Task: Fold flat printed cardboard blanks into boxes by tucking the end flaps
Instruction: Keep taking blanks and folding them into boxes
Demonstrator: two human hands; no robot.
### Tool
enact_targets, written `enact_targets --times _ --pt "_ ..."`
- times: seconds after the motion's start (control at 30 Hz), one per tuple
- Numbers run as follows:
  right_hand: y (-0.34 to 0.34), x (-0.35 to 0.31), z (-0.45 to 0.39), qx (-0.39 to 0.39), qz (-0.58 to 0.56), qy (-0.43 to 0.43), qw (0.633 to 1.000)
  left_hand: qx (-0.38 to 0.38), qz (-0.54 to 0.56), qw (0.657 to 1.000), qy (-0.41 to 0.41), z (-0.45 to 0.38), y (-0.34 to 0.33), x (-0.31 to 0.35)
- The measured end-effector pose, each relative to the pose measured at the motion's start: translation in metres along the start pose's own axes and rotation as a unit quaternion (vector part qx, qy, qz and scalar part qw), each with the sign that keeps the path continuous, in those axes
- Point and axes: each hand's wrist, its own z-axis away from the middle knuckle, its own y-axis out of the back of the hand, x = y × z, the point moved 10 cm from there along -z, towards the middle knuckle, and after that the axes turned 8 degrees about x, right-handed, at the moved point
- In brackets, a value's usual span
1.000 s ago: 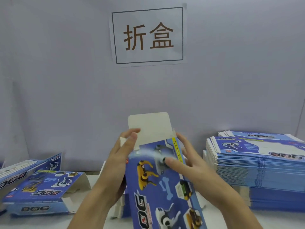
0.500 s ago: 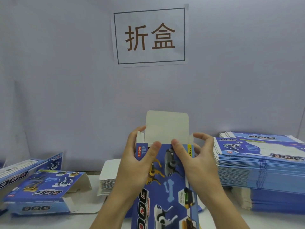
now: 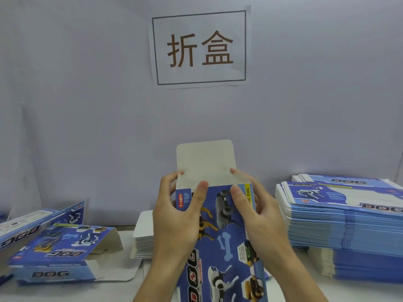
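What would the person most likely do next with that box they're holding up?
Probably fold the upright top flap down and tuck it in. Both the left hand and right hand grip the box at its open end, thumbs at the front edge, the flap untucked.

Folded boxes (image 3: pixel 65 247) lie left, blank stack (image 3: pixel 344 221) right.

The blue printed cardboard box (image 3: pixel 226 240) runs off the bottom edge, its lower end unseen; both hands cover its sides. The tall stack of flat blue blanks (image 3: pixel 349 225) is cut by the right edge, its small print unreadable
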Motion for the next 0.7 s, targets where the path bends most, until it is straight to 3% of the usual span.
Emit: enact_targets --times 0.2,0.33,0.47,0.57,0.7 --pt "0.004 0.004 0.001 0.023 -0.001 -0.035 0.999 -0.01 -0.004 1.0 0.015 0.004 -0.003 -0.002" --pt "0.013 0.006 -0.008 0.038 0.011 -0.059 0.997 -0.062 0.046 0.993 0.084 0.009 -0.015 -0.011" --pt "0.023 0.016 -0.01 0.061 0.027 -0.079 0.995 -0.053 0.052 0.988 0.134 0.007 -0.01 -0.019" --pt "0.018 0.024 -0.005 0.038 0.02 -0.101 0.994 -0.047 0.119 0.972 0.197 0.006 -0.007 -0.032" --pt "0.007 0.02 -0.005 0.012 0.028 -0.09 0.996 -0.06 0.142 0.972 0.177 0.002 -0.008 -0.026"
